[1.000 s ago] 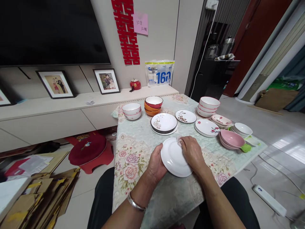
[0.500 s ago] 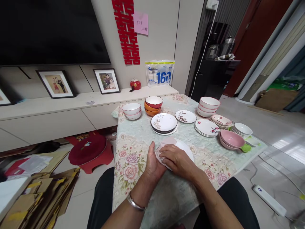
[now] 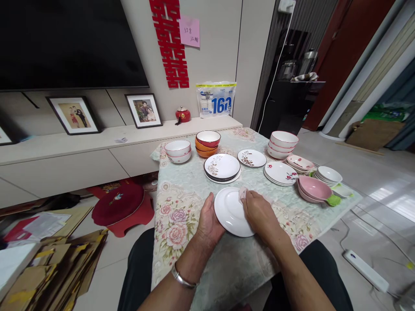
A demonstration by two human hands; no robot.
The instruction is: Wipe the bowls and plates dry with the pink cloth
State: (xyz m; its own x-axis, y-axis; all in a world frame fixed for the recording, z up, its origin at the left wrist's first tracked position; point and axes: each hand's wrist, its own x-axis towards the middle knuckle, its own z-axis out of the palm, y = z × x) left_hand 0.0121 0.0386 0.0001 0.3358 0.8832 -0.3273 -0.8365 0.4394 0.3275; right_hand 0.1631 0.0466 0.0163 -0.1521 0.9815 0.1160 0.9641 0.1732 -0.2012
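A plain white plate (image 3: 231, 211) is tilted toward me above the near part of the table. My left hand (image 3: 209, 220) grips its left edge, thumb along the rim and fingers underneath. At the plate's right side my right hand (image 3: 261, 214) is closed on a pale pinkish cloth (image 3: 242, 193), pressing it against the rim. Just beyond the plate stands a stack of flower-patterned plates (image 3: 222, 166) with dark rims. A single brown-patterned plate (image 3: 252, 158) lies to the right of that stack.
Stacked white bowls (image 3: 178, 151), orange and red bowls (image 3: 207, 143) and more white bowls (image 3: 282, 144) stand toward the back. Red-flowered plates (image 3: 280, 173), pink dishes (image 3: 314, 188) and small white bowls (image 3: 329, 175) are on the right. A red stool (image 3: 121, 207) stands left of the table.
My right hand has slid with the cloth from the plate's left part to its right rim, uncovering the plate's face. The plate looks more tilted toward me.
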